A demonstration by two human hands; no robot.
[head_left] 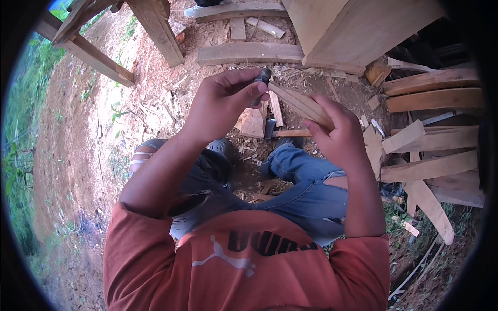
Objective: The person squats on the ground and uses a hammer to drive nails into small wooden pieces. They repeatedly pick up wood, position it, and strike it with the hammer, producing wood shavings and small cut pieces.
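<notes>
My left hand point(223, 101) pinches a small dark metal piece point(263, 76), which looks like a hammer head, between thumb and fingers. In my right hand point(334, 127) is a pale, tapering wooden handle point(298, 102), its thin end pointing up and left. That thin end meets the metal piece or lies right beside it; whether it sits inside a hole I cannot tell. Below both hands, a hatchet point(292, 133) with a dark blade and wooden shaft leans at a wood block point(251, 124) on the ground, near my feet.
Curved planks point(438, 98) and cut boards are piled on the right. A large wooden panel point(358, 31) stands at the far right, with a beam point(249, 53) beside it. Wooden trestle legs point(155, 31) rise at the far left. Wood chips point(150, 103) litter the dirt.
</notes>
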